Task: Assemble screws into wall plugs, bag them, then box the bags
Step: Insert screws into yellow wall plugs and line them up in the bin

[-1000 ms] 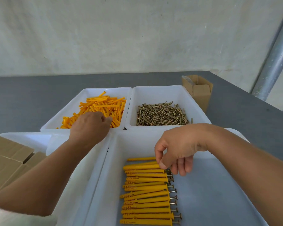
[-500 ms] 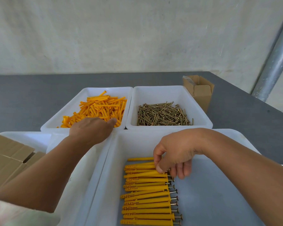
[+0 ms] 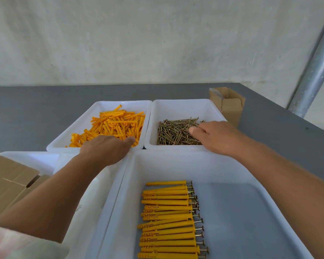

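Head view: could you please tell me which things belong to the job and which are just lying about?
Job in hand:
- loose orange plastic wall plugs, under the left hand
- brass-coloured metal screws, at the right hand
- row of assembled plugs in the near white plastic tray
- small open brown cardboard box

Lying about:
- silver metal pole
- brown cardboard cartons at the left, untouched

Grey table carries white trays: plug tray and screw tray side by side at back, front-left tray and front-right tray nearer. Open cardboard box just right of screw tray.
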`<state>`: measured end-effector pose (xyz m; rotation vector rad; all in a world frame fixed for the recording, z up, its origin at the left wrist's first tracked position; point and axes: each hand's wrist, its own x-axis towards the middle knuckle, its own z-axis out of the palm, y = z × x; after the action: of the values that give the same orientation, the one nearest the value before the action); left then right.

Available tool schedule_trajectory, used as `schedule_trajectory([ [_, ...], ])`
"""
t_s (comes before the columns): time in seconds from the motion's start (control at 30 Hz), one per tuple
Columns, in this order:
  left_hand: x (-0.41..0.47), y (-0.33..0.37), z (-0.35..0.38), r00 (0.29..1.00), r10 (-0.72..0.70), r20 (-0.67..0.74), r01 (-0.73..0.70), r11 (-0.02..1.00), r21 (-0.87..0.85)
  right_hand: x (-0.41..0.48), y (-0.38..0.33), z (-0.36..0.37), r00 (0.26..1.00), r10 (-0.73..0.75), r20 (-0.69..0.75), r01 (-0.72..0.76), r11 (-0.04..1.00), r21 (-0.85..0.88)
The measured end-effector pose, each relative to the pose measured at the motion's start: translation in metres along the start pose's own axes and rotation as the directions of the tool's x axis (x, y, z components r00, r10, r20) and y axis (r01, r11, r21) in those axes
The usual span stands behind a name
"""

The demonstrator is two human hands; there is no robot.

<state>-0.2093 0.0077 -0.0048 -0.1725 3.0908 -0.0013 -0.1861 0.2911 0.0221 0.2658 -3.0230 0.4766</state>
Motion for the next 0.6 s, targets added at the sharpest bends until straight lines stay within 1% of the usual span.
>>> schedule_trajectory([
  [0.1,-0.001,0.000,0.000,1.000,0.014,0.002,-0.014,1.000,0.003,0.003,0.004,0.011,0.975,0.109,0.192,-0.091,0.990,-0.104],
  [0.2,-0.002,-0.001,-0.001,1.000,0.012,0.008,-0.012,1.000,0.002,0.008,0.002,0.013,0.945,0.176,0.276,-0.140,0.979,-0.145],
  [0.37,-0.003,0.000,-0.002,1.000,0.013,0.018,-0.013,1.000,0.001,0.012,0.002,0.012,0.919,0.196,0.342,-0.170,0.980,-0.107],
  [0.5,-0.004,0.002,-0.002,1.000,-0.003,0.011,0.003,1.000,0.004,0.012,0.002,0.010,0.909,0.206,0.363,-0.211,0.977,-0.026],
  [0.6,-0.004,0.001,-0.002,1.000,0.011,-0.001,-0.011,1.000,0.014,0.010,0.001,0.008,0.905,0.195,0.377,-0.212,0.977,0.003],
])
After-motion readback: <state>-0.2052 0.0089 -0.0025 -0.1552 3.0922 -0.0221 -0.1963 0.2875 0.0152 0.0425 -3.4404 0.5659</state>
